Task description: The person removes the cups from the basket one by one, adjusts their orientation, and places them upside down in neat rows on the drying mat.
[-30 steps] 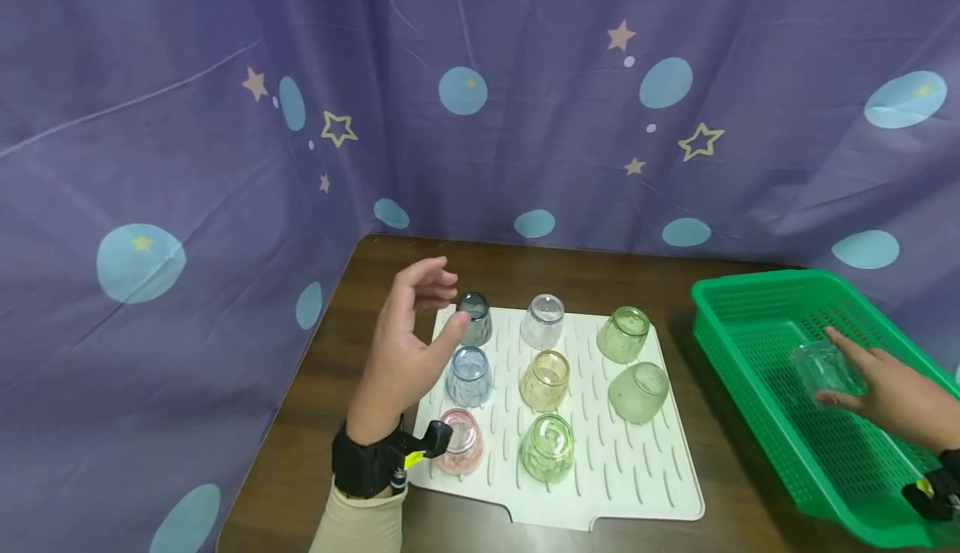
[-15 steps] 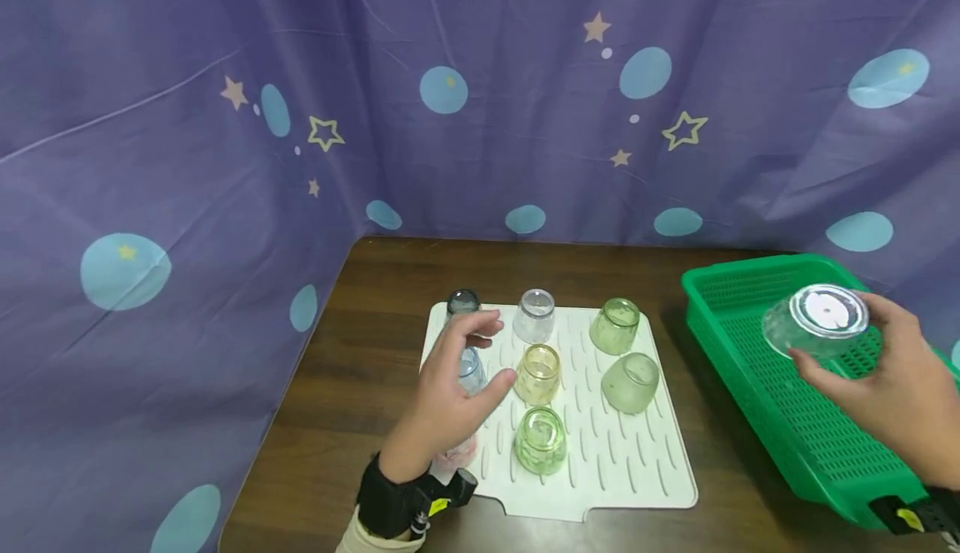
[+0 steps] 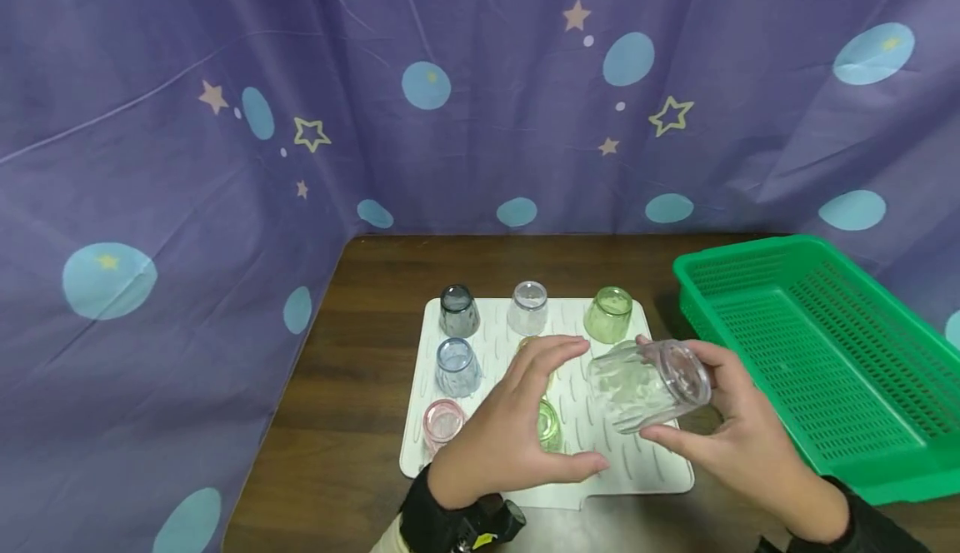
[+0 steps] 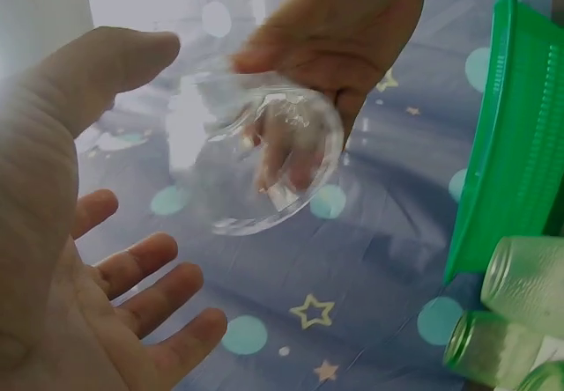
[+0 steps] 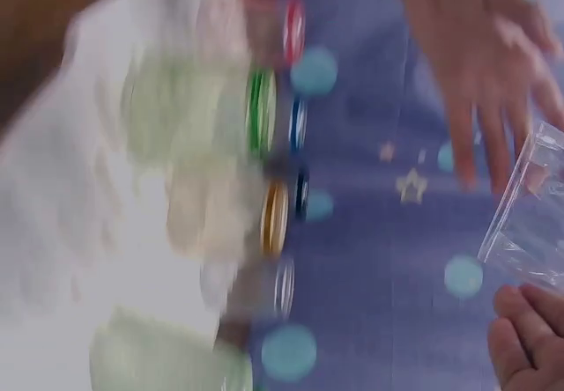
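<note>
My right hand (image 3: 750, 445) grips a clear drinking glass (image 3: 637, 386) near its base, between thumb and fingers. The glass is tilted on its side above the white ridged mat (image 3: 622, 468), its mouth toward my left hand (image 3: 510, 432). That left hand is spread, thumb apart from the fingers, just left of the glass with a gap between. In the left wrist view, the left fingers (image 4: 167, 294) hold nothing. Upside-down glasses stand on the mat: dark grey (image 3: 459, 313), clear (image 3: 528, 310), green (image 3: 609, 316), blue (image 3: 457, 368), pink (image 3: 442, 421). The hands and held glass partly hide others.
A green plastic basket (image 3: 847, 370) with perforated sides stands on the right of the brown wooden table (image 3: 345, 353). A purple curtain (image 3: 480, 161) with stars and blue spots hangs behind and along the left.
My right hand has lifted the clear glass out of the green basket and carried it left over the mat, tilting it. My left hand has moved right toward it, staying spread.
</note>
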{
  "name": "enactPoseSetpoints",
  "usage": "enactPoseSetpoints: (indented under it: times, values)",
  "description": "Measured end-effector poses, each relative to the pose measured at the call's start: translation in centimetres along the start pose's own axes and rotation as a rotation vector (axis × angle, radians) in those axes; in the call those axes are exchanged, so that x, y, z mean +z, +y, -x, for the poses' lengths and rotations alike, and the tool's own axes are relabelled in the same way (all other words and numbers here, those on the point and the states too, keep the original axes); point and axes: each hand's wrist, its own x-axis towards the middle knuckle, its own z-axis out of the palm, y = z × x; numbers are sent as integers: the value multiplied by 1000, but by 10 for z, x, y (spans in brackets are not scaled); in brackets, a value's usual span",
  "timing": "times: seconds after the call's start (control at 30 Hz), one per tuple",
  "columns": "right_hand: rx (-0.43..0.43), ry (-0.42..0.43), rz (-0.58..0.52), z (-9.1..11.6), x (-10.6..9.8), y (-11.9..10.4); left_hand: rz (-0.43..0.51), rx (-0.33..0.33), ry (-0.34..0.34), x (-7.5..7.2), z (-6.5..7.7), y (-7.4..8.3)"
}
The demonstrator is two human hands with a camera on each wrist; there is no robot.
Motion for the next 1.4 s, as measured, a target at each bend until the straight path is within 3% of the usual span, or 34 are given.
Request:
enactPoseSetpoints:
  times: [0.13,0.3,0.43,0.53,0.73,0.8,0.87,1.0,1.13,1.4]
  values:
    - [1,2,-197,4,24,-5,10,24,-6,4,0,2]
    - [-50,-32,-206,6,34,-6,48,31,17,7,6,1]
    - [-148,-71,-252,1,28,-5,122,-26,12,15,15,-2]
    - [-177,-106,-257,-1,22,-5,158,-67,0,24,23,-5]
    - [-105,-171,-162,10,12,9,146,-173,-101,34,36,-12]
    - [-86,-182,-72,16,9,17,113,-178,-140,35,41,-15]
    - [-69,-200,58,22,5,25,64,-139,-137,35,46,-17]
    - [-8,-274,350,33,2,40,39,-62,-14,29,53,-22]
    - [57,-347,587,42,2,51,106,-74,133,15,53,-28]
    - [82,-348,775,51,4,64,167,-93,394,-5,57,-42]
